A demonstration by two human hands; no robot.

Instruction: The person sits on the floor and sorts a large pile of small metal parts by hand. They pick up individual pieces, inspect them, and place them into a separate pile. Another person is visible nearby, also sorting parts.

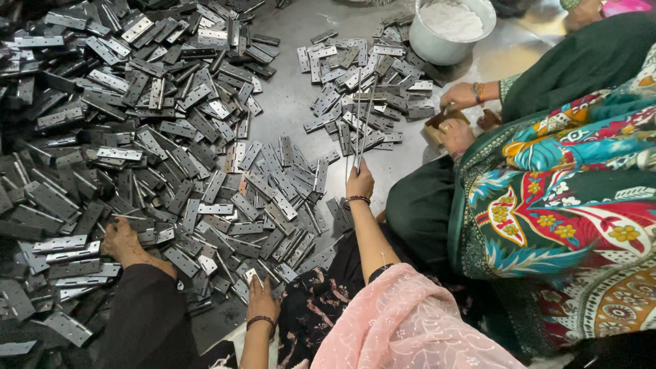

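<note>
Left hand [262, 295] pinched one small hinge [251, 275] at the near edge of the big hinge heap [137, 123]. Right hand [359, 183] was closed around thin rods [359, 126], long axis pointing away from the person, tips over the small pile [369, 82]. Bare floor [287, 102] ran between the piles. Farther right, a co-worker's hands [456, 116] held a wooden block [437, 124]; a bucket [451, 31] stood beyond.

My right arm's got a pale pink sleeve [403, 321] with tiny white stitched dots, at about 5 o'clock. Dark beaded bracelets on both wrists: the right one [357, 199] near centre, the left one [261, 319] at 6 o'clock. Black floral-print cloth [316, 301] covers my lap.
</note>
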